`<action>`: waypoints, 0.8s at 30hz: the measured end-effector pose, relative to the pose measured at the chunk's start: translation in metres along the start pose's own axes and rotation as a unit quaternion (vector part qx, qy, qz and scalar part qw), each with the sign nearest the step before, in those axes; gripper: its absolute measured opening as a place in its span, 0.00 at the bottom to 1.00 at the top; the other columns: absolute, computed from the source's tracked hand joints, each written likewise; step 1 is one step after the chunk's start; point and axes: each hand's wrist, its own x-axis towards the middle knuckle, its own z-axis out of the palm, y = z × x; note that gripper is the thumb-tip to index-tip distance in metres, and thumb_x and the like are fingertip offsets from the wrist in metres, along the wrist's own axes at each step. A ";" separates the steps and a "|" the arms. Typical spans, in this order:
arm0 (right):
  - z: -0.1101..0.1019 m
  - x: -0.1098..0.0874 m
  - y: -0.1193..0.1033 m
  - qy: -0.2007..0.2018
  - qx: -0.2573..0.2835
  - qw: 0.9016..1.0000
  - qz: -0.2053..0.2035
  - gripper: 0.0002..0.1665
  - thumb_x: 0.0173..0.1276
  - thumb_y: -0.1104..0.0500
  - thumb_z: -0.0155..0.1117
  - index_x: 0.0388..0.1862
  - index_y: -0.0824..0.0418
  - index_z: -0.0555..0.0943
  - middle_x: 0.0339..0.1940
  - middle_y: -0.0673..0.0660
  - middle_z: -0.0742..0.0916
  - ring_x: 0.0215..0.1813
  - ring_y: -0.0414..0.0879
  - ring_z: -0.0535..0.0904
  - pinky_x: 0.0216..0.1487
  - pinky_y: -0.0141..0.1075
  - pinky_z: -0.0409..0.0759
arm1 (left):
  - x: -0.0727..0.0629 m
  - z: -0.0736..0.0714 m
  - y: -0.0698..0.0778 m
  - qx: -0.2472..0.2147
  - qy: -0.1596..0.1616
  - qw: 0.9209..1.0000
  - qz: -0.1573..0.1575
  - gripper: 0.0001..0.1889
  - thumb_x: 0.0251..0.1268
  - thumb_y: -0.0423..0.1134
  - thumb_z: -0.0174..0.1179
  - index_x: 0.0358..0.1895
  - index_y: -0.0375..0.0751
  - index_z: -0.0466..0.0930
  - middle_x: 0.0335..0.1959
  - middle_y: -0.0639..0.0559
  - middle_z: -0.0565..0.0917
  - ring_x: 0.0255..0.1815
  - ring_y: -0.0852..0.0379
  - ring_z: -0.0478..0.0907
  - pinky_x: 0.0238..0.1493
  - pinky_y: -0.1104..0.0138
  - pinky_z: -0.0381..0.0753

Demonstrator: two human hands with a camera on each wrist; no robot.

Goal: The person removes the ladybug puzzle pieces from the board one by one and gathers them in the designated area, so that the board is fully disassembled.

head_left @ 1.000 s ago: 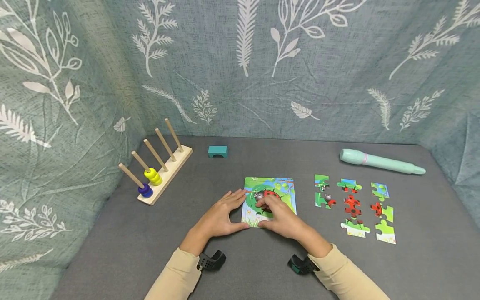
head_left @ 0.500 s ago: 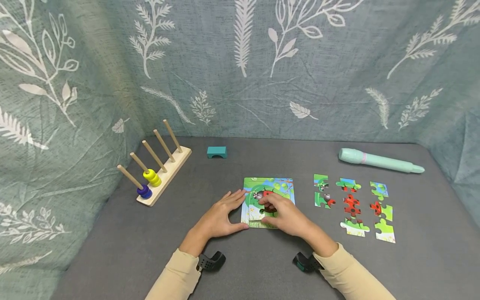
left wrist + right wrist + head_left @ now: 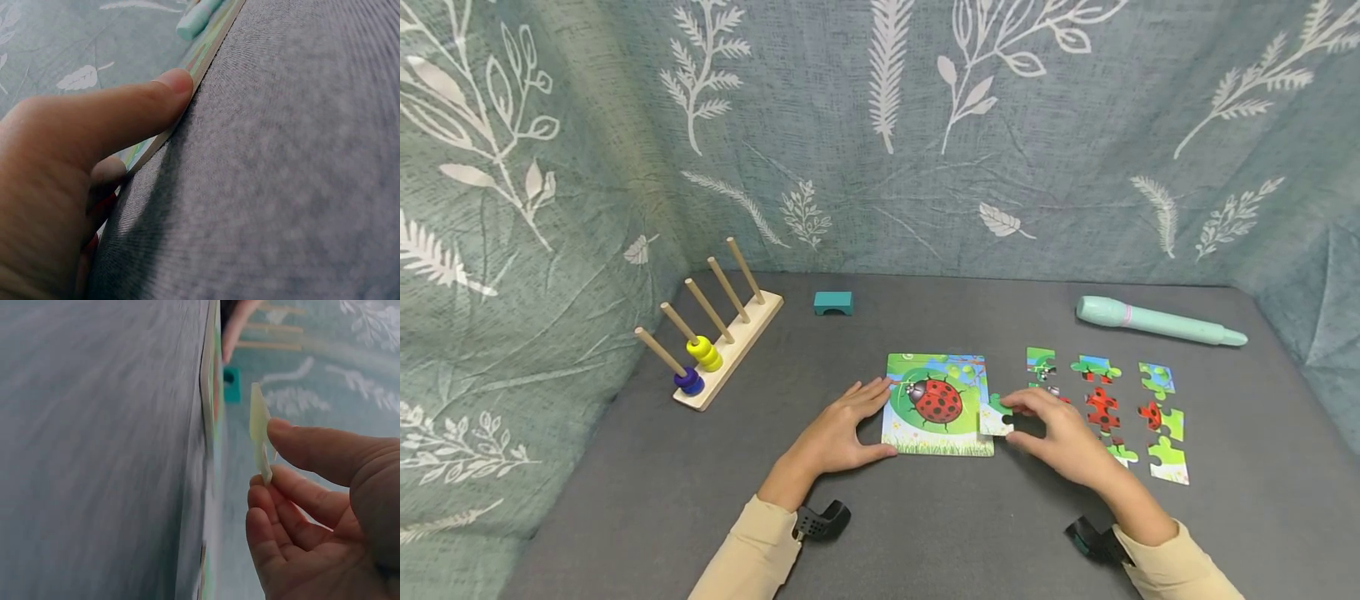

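Note:
A square ladybug picture board (image 3: 937, 403) lies flat on the dark cloth, in the middle of the head view. My left hand (image 3: 841, 435) rests at its left side, fingers extended along the edge and the thumb at the front left corner. In the left wrist view the thumb (image 3: 172, 90) touches the board's edge. My right hand (image 3: 1063, 437) pinches a white and green puzzle piece (image 3: 992, 422) between thumb and fingers, overlapping the board's right edge in the head view. Seen edge-on in the right wrist view, the puzzle piece (image 3: 257, 422) is raised above the cloth.
Several loose puzzle pieces (image 3: 1103, 408) lie in rough rows on the right, some partly hidden by my right hand. A mint-green pen-shaped object (image 3: 1161, 322) lies behind them. A teal block (image 3: 833, 303) and a wooden peg stand (image 3: 737, 350) with blue and yellow rings are at back left.
My right hand has moved right from over the board, carrying the puzzle piece and uncovering the whole ladybug picture. The left hand has stayed at the board's left edge.

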 end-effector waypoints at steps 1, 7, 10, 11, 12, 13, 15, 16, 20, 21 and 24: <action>-0.004 -0.004 0.003 0.005 -0.006 1.000 0.001 0.22 0.57 0.62 0.72 0.51 0.59 0.80 0.49 0.52 0.83 0.48 0.49 0.81 0.50 0.42 0.82 | 0.000 0.000 0.000 0.001 0.001 1.000 0.000 0.44 0.52 0.56 0.68 0.70 0.37 0.63 0.72 0.47 0.64 0.74 0.50 0.59 0.76 0.54 0.56; -0.020 -0.026 0.019 0.026 -0.027 0.999 0.007 0.23 0.55 0.62 0.73 0.51 0.57 0.81 0.49 0.51 0.83 0.47 0.43 0.81 0.47 0.35 0.81 | 0.001 0.000 0.000 0.000 0.002 1.000 -0.004 0.44 0.52 0.56 0.68 0.70 0.37 0.63 0.72 0.47 0.64 0.74 0.50 0.58 0.76 0.54 0.55; -0.023 -0.036 0.025 0.038 -0.038 0.999 0.006 0.23 0.54 0.62 0.74 0.50 0.55 0.82 0.49 0.50 0.84 0.48 0.38 0.80 0.46 0.30 0.80 | 0.001 0.000 0.000 -0.003 0.000 1.000 -0.008 0.44 0.52 0.56 0.68 0.70 0.37 0.63 0.72 0.47 0.63 0.74 0.50 0.58 0.76 0.54 0.55; -0.023 -0.038 0.026 0.045 -0.043 0.998 0.004 0.23 0.53 0.62 0.74 0.50 0.55 0.82 0.49 0.49 0.84 0.48 0.37 0.79 0.46 0.29 0.79 | 0.001 0.000 0.000 -0.004 -0.001 1.000 -0.009 0.44 0.52 0.56 0.68 0.70 0.37 0.63 0.72 0.48 0.63 0.74 0.50 0.58 0.76 0.54 0.55; -0.023 -0.040 0.027 0.050 -0.046 0.998 0.002 0.23 0.52 0.62 0.75 0.49 0.54 0.82 0.48 0.49 0.84 0.48 0.36 0.78 0.46 0.28 0.78 | 0.001 -0.001 0.000 -0.004 -0.001 1.000 -0.009 0.44 0.52 0.56 0.68 0.70 0.37 0.63 0.72 0.47 0.63 0.74 0.50 0.58 0.76 0.54 0.55; -0.023 -0.042 0.028 0.054 -0.051 0.997 0.001 0.23 0.52 0.62 0.75 0.49 0.54 0.83 0.48 0.49 0.84 0.49 0.36 0.78 0.46 0.27 0.76 | 0.000 -0.001 0.000 -0.004 -0.002 1.000 -0.010 0.44 0.52 0.56 0.68 0.70 0.37 0.63 0.72 0.47 0.63 0.74 0.50 0.58 0.76 0.54 0.55; -0.022 -0.045 0.030 0.058 -0.059 0.997 0.000 0.23 0.51 0.62 0.76 0.49 0.53 0.83 0.48 0.49 0.85 0.50 0.37 0.78 0.48 0.27 0.74 | 0.000 -0.001 0.000 -0.004 -0.003 1.000 -0.010 0.44 0.52 0.56 0.68 0.70 0.37 0.63 0.72 0.47 0.63 0.74 0.50 0.58 0.76 0.54 0.55; -0.022 -0.045 0.030 0.059 -0.064 0.996 -0.002 0.24 0.51 0.62 0.76 0.49 0.53 0.83 0.48 0.49 0.85 0.51 0.38 0.77 0.48 0.26 0.73 | 0.000 -0.001 0.000 -0.004 -0.004 1.000 -0.010 0.44 0.52 0.56 0.68 0.70 0.37 0.63 0.72 0.47 0.63 0.74 0.50 0.58 0.76 0.54 0.55; -0.022 -0.046 0.034 0.061 -0.084 0.994 -0.018 0.25 0.49 0.63 0.76 0.48 0.55 0.83 0.48 0.50 0.85 0.51 0.41 0.77 0.48 0.28 0.72 | 0.001 -0.001 0.000 -0.002 -0.004 1.000 -0.008 0.44 0.52 0.56 0.68 0.70 0.37 0.62 0.73 0.47 0.63 0.74 0.50 0.58 0.76 0.54 0.55; -0.022 -0.046 0.034 0.062 -0.089 0.994 -0.023 0.25 0.48 0.63 0.77 0.48 0.55 0.83 0.47 0.50 0.85 0.50 0.41 0.77 0.48 0.28 0.72 | 0.001 0.000 0.000 -0.001 -0.004 1.000 -0.007 0.45 0.52 0.56 0.68 0.70 0.37 0.62 0.73 0.47 0.63 0.74 0.50 0.58 0.76 0.54 0.55; -0.021 -0.046 0.037 0.066 -0.102 0.992 -0.036 0.25 0.46 0.64 0.77 0.47 0.57 0.83 0.47 0.51 0.85 0.50 0.42 0.76 0.46 0.28 0.72 | 0.001 -0.001 0.000 -0.001 -0.003 1.000 -0.006 0.44 0.52 0.56 0.68 0.70 0.36 0.63 0.72 0.47 0.63 0.74 0.50 0.58 0.76 0.55 0.54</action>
